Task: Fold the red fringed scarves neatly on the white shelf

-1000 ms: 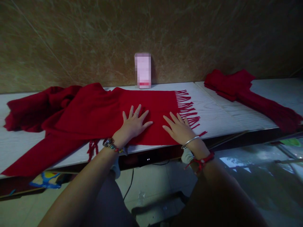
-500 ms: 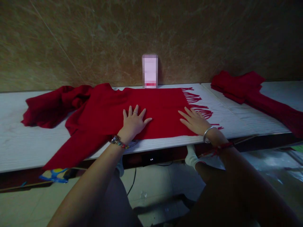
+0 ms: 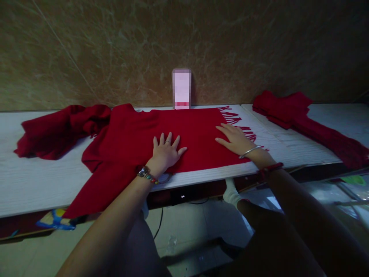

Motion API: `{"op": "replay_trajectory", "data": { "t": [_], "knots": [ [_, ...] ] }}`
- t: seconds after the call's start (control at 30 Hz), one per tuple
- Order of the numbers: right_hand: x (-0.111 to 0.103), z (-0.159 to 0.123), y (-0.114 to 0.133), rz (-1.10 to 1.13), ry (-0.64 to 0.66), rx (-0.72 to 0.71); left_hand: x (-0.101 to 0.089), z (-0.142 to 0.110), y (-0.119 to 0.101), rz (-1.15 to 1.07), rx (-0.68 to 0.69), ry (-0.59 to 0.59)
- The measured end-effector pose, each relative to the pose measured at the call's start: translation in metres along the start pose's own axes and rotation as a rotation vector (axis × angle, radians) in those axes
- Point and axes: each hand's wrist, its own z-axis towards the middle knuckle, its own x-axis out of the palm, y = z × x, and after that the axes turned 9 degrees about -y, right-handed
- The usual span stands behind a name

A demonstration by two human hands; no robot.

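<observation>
A red fringed scarf [image 3: 193, 134] lies spread on the white wood-grain tabletop [image 3: 40, 188]. Its fringe points right; toward the left the cloth is creased, and one part hangs over the front edge. My left hand [image 3: 165, 152] rests flat on the middle of the scarf, fingers spread. Near the fringed end, my right hand [image 3: 235, 138] lies on the cloth with its fingers stretched out to the left. Neither hand grips anything.
Bunched red cloth [image 3: 60, 130] sits at the left, and folded red cloth [image 3: 285, 109] at the right trails to the front edge. A phone [image 3: 182, 88] leans upright against the brown marbled wall [image 3: 115, 50]. A blue and yellow packet [image 3: 56, 220] is below the left front edge.
My right hand has shifted slightly up along the fringed end and turned a little. The left hand stays flat on the scarf. The hanging part has shifted right, and the view has moved slightly.
</observation>
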Motion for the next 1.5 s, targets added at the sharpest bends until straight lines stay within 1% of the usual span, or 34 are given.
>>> {"op": "replay_trajectory", "data": {
  "t": [0.03, 0.07, 0.17, 0.23, 0.27, 0.3, 0.37, 0.43, 0.57, 0.67, 0.73, 0.77, 0.83, 0.87, 0.9, 0.97, 1.03, 1.07, 1.13, 1.17, 1.23, 1.3, 1.37, 1.4, 1.47, 1.5],
  "knots": [
    [-0.002, 0.005, 0.014, 0.034, -0.012, 0.014, 0.0, -0.001, 0.001, -0.003, 0.003, -0.021],
    [-0.002, 0.01, 0.029, 0.056, 0.009, 0.039, 0.0, -0.002, 0.001, -0.008, 0.008, -0.06],
    [0.007, 0.021, 0.067, 0.06, 0.14, 0.078, 0.0, -0.004, 0.006, -0.028, -0.019, -0.246],
    [0.017, 0.025, 0.08, 0.025, 0.208, 0.067, -0.001, -0.004, 0.012, -0.035, -0.043, -0.344],
    [0.021, 0.026, 0.083, 0.003, 0.223, 0.06, -0.001, -0.004, 0.015, -0.033, -0.046, -0.356],
    [0.025, 0.026, 0.082, -0.016, 0.226, 0.053, -0.001, -0.003, 0.019, -0.029, -0.045, -0.338],
    [0.029, 0.025, 0.074, -0.044, 0.218, 0.055, 0.0, -0.002, 0.027, -0.019, -0.04, -0.25],
    [0.031, 0.023, 0.058, -0.057, 0.214, 0.076, 0.002, 0.0, 0.031, -0.012, -0.05, -0.174],
    [0.03, 0.017, 0.007, -0.088, 0.186, 0.191, 0.005, 0.0, 0.034, -0.011, -0.065, -0.138],
    [0.025, 0.015, -0.031, -0.118, 0.159, 0.29, 0.002, 0.001, 0.033, -0.011, -0.072, -0.094],
    [0.021, 0.019, -0.045, -0.131, 0.149, 0.329, -0.003, 0.006, 0.029, -0.009, -0.101, -0.027],
    [0.019, 0.022, -0.046, -0.134, 0.141, 0.335, -0.008, 0.011, 0.026, -0.006, -0.124, 0.014],
    [0.016, 0.032, -0.038, -0.136, 0.112, 0.313, -0.019, 0.025, 0.017, -0.007, -0.162, 0.071],
    [0.016, 0.039, -0.029, -0.132, 0.1, 0.281, -0.024, 0.034, 0.012, -0.018, -0.163, 0.071],
    [0.017, 0.047, -0.017, -0.126, 0.091, 0.239, -0.028, 0.044, 0.006, -0.04, -0.157, 0.054],
    [0.02, 0.063, 0.009, -0.104, 0.103, 0.121, -0.032, 0.064, -0.002, -0.099, -0.146, -0.026],
    [0.025, 0.077, 0.032, -0.079, 0.135, 0.038, -0.027, 0.079, -0.006, -0.157, -0.147, -0.079],
    [0.029, 0.083, 0.041, -0.072, 0.155, 0.017, -0.021, 0.084, -0.007, -0.182, -0.148, -0.083],
    [0.037, 0.091, 0.049, -0.054, 0.193, -0.003, -0.006, 0.09, -0.006, -0.221, -0.138, -0.077],
    [0.042, 0.093, 0.049, -0.047, 0.208, -0.007, 0.001, 0.091, -0.005, -0.229, -0.135, -0.084],
    [0.05, 0.095, 0.04, -0.034, 0.225, -0.013, 0.01, 0.091, -0.003, -0.231, -0.14, -0.102],
    [0.057, 0.094, 0.018, -0.04, 0.223, 0.005, 0.013, 0.09, -0.003, -0.232, -0.143, -0.103],
    [0.062, 0.091, -0.014, -0.072, 0.196, 0.062, 0.012, 0.089, -0.004, -0.233, -0.145, -0.101],
    [0.064, 0.089, -0.032, -0.099, 0.163, 0.096, 0.01, 0.089, -0.004, -0.233, -0.145, -0.106],
    [0.063, 0.084, -0.072, -0.161, 0.047, 0.129, 0.008, 0.088, -0.006, -0.234, -0.152, -0.113],
    [0.061, 0.081, -0.09, -0.173, 0.01, 0.136, 0.007, 0.088, -0.006, -0.236, -0.157, -0.116]
  ]
}}
